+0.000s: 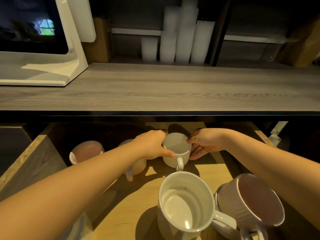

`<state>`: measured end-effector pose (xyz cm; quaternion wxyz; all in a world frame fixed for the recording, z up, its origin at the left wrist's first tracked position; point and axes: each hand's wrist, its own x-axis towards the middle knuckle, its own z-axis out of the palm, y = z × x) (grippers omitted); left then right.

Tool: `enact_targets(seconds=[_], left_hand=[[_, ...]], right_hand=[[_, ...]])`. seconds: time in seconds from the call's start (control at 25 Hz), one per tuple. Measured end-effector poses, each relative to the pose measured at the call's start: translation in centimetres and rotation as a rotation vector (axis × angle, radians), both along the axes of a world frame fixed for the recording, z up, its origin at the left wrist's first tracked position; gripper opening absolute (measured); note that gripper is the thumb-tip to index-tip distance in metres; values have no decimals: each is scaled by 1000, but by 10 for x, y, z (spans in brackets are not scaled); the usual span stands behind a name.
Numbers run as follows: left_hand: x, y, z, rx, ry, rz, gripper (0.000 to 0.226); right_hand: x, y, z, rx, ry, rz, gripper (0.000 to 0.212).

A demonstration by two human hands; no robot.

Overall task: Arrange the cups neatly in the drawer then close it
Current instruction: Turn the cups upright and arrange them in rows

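Both hands, left hand (152, 144) and right hand (206, 142), grip the ribbed white ceramic mug (176, 151) at frame centre, inside the open wooden drawer (214, 172). A larger white mug (183, 203) touches a mauve mug (251, 203) at lower right.

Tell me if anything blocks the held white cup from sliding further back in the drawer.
Nothing visible does. Both the left hand and right hand grip the white cup; the drawer floor behind it looks bare, though that far area is dark and shadowed under the countertop.

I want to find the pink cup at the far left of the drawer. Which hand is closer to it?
Left. The left hand grips the white cup in the middle, on the side toward the pink cup. The right hand is on the white cup's other side, farther away.
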<state>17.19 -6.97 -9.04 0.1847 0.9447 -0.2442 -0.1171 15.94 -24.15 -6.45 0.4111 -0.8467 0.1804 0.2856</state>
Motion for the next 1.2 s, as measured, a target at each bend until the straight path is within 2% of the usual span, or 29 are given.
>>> enact_targets(seconds=[0.44, 0.64, 0.76, 0.96, 1.08, 1.2], left_hand=[[-5, -3, -10, 85, -56, -35, 47], [-7, -9, 0, 178, -53, -29, 49], [-17, -13, 26, 88, -20, -39, 52], [-48, -25, 72, 93, -8, -206, 54], [-78, -35, 90, 138, -43, -302, 54], [-111, -44, 94, 203, -77, -384, 57]], right_hand=[[-6, 3, -13, -89, -13, 18, 43], [-14, 2, 1, -238, -66, 190, 44], [-29, -5, 20, -384, -134, 344, 46], [-72, -25, 66, -609, -209, 600, 48], [-102, -37, 84, -700, -253, 644, 49], [-128, -48, 88, -697, -259, 661, 51]])
